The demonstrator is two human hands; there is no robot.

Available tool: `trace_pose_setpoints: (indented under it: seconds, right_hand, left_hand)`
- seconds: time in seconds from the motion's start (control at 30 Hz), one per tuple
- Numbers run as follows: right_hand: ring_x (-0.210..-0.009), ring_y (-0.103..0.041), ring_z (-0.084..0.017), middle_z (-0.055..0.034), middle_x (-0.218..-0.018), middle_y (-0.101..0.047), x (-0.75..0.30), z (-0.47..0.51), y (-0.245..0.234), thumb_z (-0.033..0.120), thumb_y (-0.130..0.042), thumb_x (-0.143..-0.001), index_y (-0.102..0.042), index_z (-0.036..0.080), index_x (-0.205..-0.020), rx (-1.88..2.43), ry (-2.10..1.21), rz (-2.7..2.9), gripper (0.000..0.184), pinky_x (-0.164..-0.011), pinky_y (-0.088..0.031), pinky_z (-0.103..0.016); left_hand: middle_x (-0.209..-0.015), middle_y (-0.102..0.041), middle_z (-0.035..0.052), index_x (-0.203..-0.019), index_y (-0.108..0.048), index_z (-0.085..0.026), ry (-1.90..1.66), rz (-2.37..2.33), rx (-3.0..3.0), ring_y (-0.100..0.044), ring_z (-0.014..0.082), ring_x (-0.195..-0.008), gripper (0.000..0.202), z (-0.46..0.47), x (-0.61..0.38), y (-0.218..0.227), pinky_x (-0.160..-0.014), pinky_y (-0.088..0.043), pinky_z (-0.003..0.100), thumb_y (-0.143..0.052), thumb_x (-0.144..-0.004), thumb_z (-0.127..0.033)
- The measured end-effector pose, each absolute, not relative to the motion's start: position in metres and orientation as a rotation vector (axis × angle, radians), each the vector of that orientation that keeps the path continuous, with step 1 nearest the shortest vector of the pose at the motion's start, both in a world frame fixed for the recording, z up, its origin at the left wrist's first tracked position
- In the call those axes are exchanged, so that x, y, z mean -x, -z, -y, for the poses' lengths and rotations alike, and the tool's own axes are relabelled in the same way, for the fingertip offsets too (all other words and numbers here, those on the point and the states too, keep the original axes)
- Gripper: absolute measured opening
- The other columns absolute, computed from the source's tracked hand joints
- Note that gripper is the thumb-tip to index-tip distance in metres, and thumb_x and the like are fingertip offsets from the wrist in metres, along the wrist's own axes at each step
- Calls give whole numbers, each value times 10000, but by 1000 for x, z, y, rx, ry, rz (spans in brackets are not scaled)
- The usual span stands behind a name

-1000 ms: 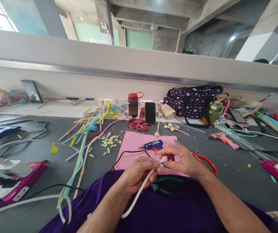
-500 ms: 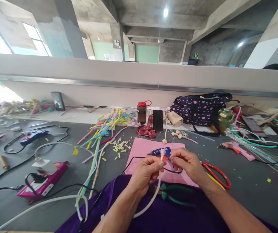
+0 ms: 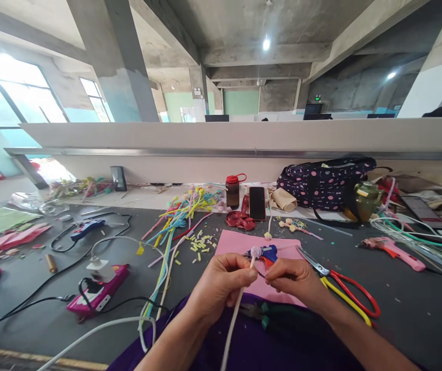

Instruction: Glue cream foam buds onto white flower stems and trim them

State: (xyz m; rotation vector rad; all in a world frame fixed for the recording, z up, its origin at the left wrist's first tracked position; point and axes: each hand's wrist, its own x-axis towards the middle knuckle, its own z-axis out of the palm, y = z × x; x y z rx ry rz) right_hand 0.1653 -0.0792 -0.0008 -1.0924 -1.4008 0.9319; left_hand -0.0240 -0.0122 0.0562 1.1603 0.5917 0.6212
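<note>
My left hand [image 3: 223, 281] pinches a long white cord-like stem [image 3: 233, 320] just below its top. At that top end sits a small pale lilac flower-like tuft [image 3: 257, 252]. To the right of the stem, my right hand [image 3: 296, 281] is closed in a pinch, and whatever its fingertips hold is too small to make out. Behind both hands a blue glue gun [image 3: 270, 252] with an orange trigger lies on a pink sheet [image 3: 231, 242], partly covered by the tuft and fingers. Pliers with dark green handles [image 3: 264, 315] lie below my hands on the purple cloth.
Scissors [image 3: 354, 291] with red and yellow handles lie right of my right hand. Beyond is a pink glue gun [image 3: 396, 252]. Colourful fuzzy stems [image 3: 184, 211] and pale cut pieces [image 3: 200, 245] lie left of the sheet. A magenta power strip [image 3: 115, 288] trails cables. A bottle [image 3: 232, 193] stands behind.
The view has tilted up and turned slightly left. The stem now hangs straighter below my left hand, and my right hand remains close beside it.
</note>
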Motion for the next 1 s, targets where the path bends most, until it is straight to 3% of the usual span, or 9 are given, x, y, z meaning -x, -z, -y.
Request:
trace_pose_setpoints:
  seconds: [0.13, 0.27, 0.3, 0.4, 0.47, 0.67, 0.83, 1.0]
  right_hand:
    - [-571, -539, -105, -18, -700, -639, -159, 84, 0, 249, -652, -760, -723, 171, -791, 1109, -1065, 1397, 109, -510, -391, -215]
    - [-511, -527, -98, -33, -681, -643, -155, 83, 3, 339, -523, -853, -697, 148, -820, 1082, -1202, 1289, 261, -446, -346, -207]
    - [-509, -524, -97, -26, -668, -634, -154, 82, 4, 334, -532, -849, -683, 147, -813, 1079, -1185, 1222, 243, -443, -346, -205]
    - [-526, -518, -89, -10, -714, -619, -155, 77, 8, 279, -593, -809, -639, 156, -838, 1089, -1117, 1015, 135, -443, -354, -194]
    - [-547, -521, -89, -11, -760, -613, -154, 74, 11, 275, -610, -799, -615, 161, -870, 1102, -1120, 943, 135, -444, -360, -190]
    - [-526, -482, -76, 39, -639, -551, -146, 76, 16, 301, -632, -793, -551, 179, -869, 1128, -1158, 990, 165, -443, -349, -172]
    - [-525, -489, -83, 39, -630, -547, -137, 75, 19, 326, -624, -790, -561, 174, -854, 1230, -1103, 1091, 176, -419, -342, -172]
    - [-470, -478, -84, 40, -559, -544, -134, 72, 20, 373, -595, -801, -579, 160, -788, 1263, -1154, 1151, 214, -405, -332, -185]
  left_hand:
    - [-423, -506, -58, -626, -588, -149, -465, -545, -1067, -300, 11, -244, 228, 29, 42, -66, -241, -155, 139, -761, -593, -295]
    - [-413, -471, -72, -630, -593, -137, -481, -595, -1142, -329, 9, -269, 209, 26, 31, -39, -270, -210, 130, -747, -629, -279]
    - [-408, -455, -78, -624, -590, -134, -518, -616, -1154, -332, 8, -279, 211, 21, 25, -29, -284, -228, 128, -744, -634, -278]
    - [-609, -621, -12, -655, -583, -129, -557, -620, -1126, -375, 4, -299, 222, 7, 8, -3, -289, -241, 140, -715, -668, -307]
    - [-687, -657, 11, -673, -578, -131, -552, -600, -1114, -380, 1, -291, 230, 0, 0, 8, -279, -226, 143, -698, -687, -327]
    - [-587, -604, -4, -712, -618, -131, -581, -620, -1125, -531, 73, -458, 209, -2, -5, 14, -387, -374, 151, -713, -676, -313]
    - [-517, -518, -47, -700, -639, -125, -730, -660, -1096, -356, 23, -386, 210, 3, -4, 17, -360, -252, 152, -718, -670, -317]
    - [-500, -477, -44, -686, -649, -110, -725, -645, -1121, -330, 25, -402, 210, 4, -7, 16, -373, -203, 161, -707, -683, -311]
